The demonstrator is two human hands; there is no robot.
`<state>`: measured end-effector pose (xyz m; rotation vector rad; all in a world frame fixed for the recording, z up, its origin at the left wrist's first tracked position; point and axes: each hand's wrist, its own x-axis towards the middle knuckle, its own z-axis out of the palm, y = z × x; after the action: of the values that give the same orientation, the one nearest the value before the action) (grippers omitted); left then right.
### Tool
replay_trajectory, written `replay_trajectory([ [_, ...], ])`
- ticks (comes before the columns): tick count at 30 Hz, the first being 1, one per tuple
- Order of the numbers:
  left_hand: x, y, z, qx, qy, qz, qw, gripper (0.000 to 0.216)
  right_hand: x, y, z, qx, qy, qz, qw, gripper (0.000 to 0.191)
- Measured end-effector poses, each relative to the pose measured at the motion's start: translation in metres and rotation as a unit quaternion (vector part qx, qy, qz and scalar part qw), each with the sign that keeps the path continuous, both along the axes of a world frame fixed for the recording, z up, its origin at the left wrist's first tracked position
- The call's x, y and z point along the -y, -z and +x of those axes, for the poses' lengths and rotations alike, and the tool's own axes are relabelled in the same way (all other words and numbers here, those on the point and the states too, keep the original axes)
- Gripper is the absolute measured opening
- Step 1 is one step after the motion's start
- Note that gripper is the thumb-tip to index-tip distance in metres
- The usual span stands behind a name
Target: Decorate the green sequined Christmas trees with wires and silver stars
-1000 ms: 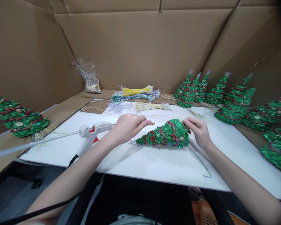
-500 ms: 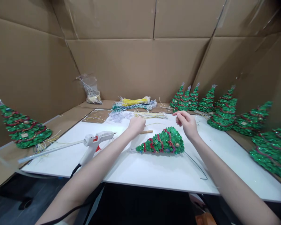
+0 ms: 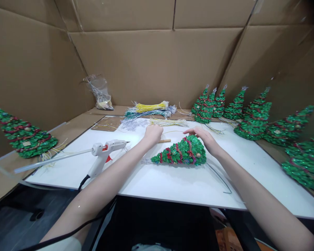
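My left hand is closed in a fist above the white board. A thin yellow wire runs out from it toward the right; the fingers hide its near end. My right hand has its fingers stretched out, the tips close to the wire's far end, and I see nothing held in it. Below both hands a green Christmas tree ornament with red garland lies on its side, its tip to the left. A dark bent wire extends from its base. Beside my left fist lies a brown stick.
A white glue gun with a long glue stick stands left of my forearm. More tree ornaments line the right side, and another tree sits at the far left. Wire bundles and a plastic bag lie before the cardboard walls.
My right hand has moved left and down, nearer the tree's base and the wire, its fingers reaching forward. My left fist stays nearly in place. The view has shifted slightly.
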<state>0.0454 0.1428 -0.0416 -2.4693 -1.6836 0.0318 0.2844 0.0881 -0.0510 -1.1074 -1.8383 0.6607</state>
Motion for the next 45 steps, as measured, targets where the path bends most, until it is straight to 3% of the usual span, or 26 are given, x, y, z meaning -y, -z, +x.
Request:
replay_trajectory([
  [17,0.009,-0.006,0.000,0.020,0.018,0.082,0.996,0.031,-0.007,0.003,0.011,0.009,-0.001,-0.014,1.000,0.050],
  [32,-0.004,0.011,-0.007,0.011,0.039,0.043,0.998,0.034,-0.011,0.003,0.015,-0.053,0.099,0.026,0.993,0.057],
  [45,-0.005,0.006,-0.019,0.040,0.082,-0.015,0.996,0.033,-0.018,0.011,0.026,-0.045,0.131,0.045,0.989,0.055],
])
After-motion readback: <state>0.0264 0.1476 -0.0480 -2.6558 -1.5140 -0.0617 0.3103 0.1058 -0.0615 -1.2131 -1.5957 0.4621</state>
